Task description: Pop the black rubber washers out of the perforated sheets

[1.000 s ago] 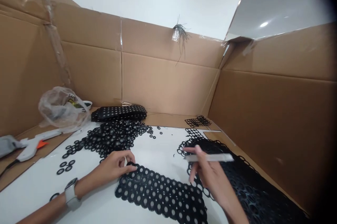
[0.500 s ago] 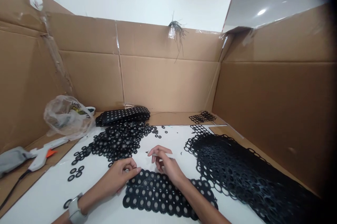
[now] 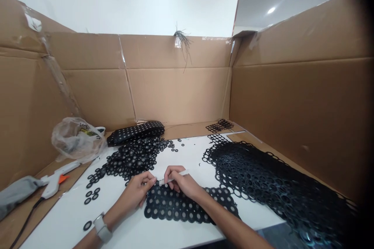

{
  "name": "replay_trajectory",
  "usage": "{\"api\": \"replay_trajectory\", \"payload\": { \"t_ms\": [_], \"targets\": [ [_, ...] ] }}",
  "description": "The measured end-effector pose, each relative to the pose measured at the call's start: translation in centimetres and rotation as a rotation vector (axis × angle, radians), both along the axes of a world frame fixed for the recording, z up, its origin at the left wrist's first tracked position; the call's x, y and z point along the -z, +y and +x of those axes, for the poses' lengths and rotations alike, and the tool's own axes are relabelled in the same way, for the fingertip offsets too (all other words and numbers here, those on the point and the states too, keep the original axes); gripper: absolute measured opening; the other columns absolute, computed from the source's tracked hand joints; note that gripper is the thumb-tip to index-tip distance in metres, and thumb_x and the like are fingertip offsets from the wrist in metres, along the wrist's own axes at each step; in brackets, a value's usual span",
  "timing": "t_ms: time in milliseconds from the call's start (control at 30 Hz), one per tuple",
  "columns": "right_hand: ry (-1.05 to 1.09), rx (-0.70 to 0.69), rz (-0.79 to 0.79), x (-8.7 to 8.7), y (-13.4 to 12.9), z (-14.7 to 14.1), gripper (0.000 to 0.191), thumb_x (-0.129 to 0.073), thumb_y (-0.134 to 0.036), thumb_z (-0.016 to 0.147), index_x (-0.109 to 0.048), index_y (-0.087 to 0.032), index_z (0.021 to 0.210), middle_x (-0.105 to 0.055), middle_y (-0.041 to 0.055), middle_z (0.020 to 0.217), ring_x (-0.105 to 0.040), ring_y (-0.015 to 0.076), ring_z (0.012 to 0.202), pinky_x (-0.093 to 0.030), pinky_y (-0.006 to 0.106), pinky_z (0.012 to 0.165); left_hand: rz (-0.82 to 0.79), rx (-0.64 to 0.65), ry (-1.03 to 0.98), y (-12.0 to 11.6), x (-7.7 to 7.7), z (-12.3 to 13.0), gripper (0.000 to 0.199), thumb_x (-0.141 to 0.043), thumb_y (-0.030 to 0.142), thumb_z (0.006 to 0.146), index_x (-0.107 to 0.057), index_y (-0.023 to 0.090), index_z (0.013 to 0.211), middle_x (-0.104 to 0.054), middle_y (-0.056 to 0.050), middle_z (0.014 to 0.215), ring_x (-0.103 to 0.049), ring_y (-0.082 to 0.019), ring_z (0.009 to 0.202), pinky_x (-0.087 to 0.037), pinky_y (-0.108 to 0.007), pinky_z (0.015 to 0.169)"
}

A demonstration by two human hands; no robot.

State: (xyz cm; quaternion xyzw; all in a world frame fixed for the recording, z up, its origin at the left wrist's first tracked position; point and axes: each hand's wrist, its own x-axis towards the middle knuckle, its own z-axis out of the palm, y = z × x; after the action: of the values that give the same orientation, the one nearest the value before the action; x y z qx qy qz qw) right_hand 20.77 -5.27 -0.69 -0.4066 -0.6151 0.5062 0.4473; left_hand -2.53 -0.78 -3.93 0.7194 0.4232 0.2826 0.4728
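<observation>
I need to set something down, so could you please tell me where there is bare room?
The board is mostly bare between the ring pile and mesh, beyond the left hand and right hand, and between the dotted sheet and the board's near edge. Crowded: the pile, the mesh and around the hands.

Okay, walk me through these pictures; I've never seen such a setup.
There is no robot here: these are a person's bare hands, seen by one camera worn on the head, looking forward and down. The left hand pinches the upper edge of a black dotted sheet; the right hand holds a slim, pale tool at that edge. On the white board lie heaped black rings with pale centres and, to the right, black ring netting. Cardboard walls stand around. I can't tell exactly what the tool is.
</observation>
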Motion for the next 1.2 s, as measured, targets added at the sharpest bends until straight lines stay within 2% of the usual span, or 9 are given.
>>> {"api": "replay_trajectory", "payload": {
  "t_ms": [200,367,433,567,633,767,867,1200],
  "targets": [
    [-0.035,0.030,0.037,0.4,0.0,-0.4,0.024,-0.044,-0.020,0.087,-0.063,-0.018,0.073,-0.054,-0.0017,0.059,-0.043,0.0121,0.049,-0.029,0.023,0.050,0.028,-0.044,-0.009,0.0,0.3,0.2,0.065,-0.060,0.084,0.090,-0.064,0.019,0.087,-0.054,0.006,0.060,-0.040,-0.009,0.034,-0.025,-0.023,0.036],
    [-0.060,0.024,0.066,0.7,0.1,-0.4,0.023,-0.042,-0.019,0.088,-0.062,-0.019,0.077,-0.056,-0.0014,0.062,-0.044,0.0133,0.051,-0.030,0.024,0.050,0.041,-0.075,-0.027,-0.2,0.4,0.3,0.067,-0.062,0.085,0.087,-0.064,0.018,0.086,-0.058,0.004,0.064,-0.040,-0.008,0.034,-0.025,-0.023,0.035],
    [-0.090,-0.006,0.083,0.7,-0.2,-0.4,0.023,-0.043,-0.017,0.088,-0.064,-0.019,0.077,-0.059,-0.0007,0.064,-0.047,0.0137,0.054,-0.033,0.024,0.054,0.048,-0.076,-0.040,-0.3,0.4,0.2,0.066,-0.063,0.084,0.087,-0.064,0.018,0.084,-0.059,0.004,0.063,-0.039,-0.008,0.035,-0.024,-0.024,0.036],
    [-0.143,-0.062,0.138,0.7,-1.0,-0.9,0.021,-0.051,-0.013,0.085,-0.070,-0.018,0.078,-0.068,0.0000,0.073,-0.059,0.0157,0.071,-0.043,0.025,0.070,0.079,-0.061,-0.061,-0.3,0.6,0.0,0.062,-0.066,0.079,0.089,-0.069,0.017,0.083,-0.061,0.001,0.065,-0.044,-0.010,0.043,-0.028,-0.024,0.041],
    [-0.144,-0.059,0.146,0.5,-1.2,-1.1,0.021,-0.052,-0.012,0.084,-0.071,-0.018,0.078,-0.069,-0.0004,0.074,-0.060,0.0156,0.072,-0.043,0.024,0.071,0.091,-0.057,-0.062,-0.3,0.6,-0.1,0.062,-0.066,0.078,0.090,-0.069,0.017,0.083,-0.062,0.000,0.067,-0.046,-0.011,0.045,-0.029,-0.024,0.043],
    [-0.097,0.046,0.122,0.2,-1.0,-0.8,0.028,-0.042,-0.014,0.087,-0.059,-0.020,0.066,-0.057,-0.0008,0.060,-0.048,0.0145,0.058,-0.036,0.024,0.060,0.095,-0.072,-0.054,-0.3,0.3,0.0,0.062,-0.063,0.080,0.091,-0.063,0.019,0.082,-0.058,0.002,0.065,-0.040,-0.009,0.040,-0.023,-0.023,0.040],
    [-0.074,0.110,0.133,0.2,-0.8,-0.4,0.034,-0.039,-0.016,0.091,-0.050,-0.021,0.059,-0.049,-0.0011,0.055,-0.045,0.0149,0.056,-0.035,0.025,0.061,0.097,-0.077,-0.053,-0.5,0.1,0.1,0.063,-0.064,0.082,0.089,-0.060,0.019,0.081,-0.058,0.003,0.066,-0.037,-0.008,0.040,-0.022,-0.023,0.040],
    [-0.072,0.130,0.138,0.8,-0.3,0.1,0.035,-0.040,-0.020,0.093,-0.047,-0.022,0.058,-0.045,-0.0015,0.054,-0.044,0.0154,0.057,-0.035,0.027,0.063,0.074,-0.075,-0.099,-0.3,0.5,-0.1,0.062,-0.064,0.081,0.091,-0.059,0.019,0.085,-0.055,0.005,0.063,-0.037,-0.008,0.040,-0.024,-0.022,0.040]
  ]
}}
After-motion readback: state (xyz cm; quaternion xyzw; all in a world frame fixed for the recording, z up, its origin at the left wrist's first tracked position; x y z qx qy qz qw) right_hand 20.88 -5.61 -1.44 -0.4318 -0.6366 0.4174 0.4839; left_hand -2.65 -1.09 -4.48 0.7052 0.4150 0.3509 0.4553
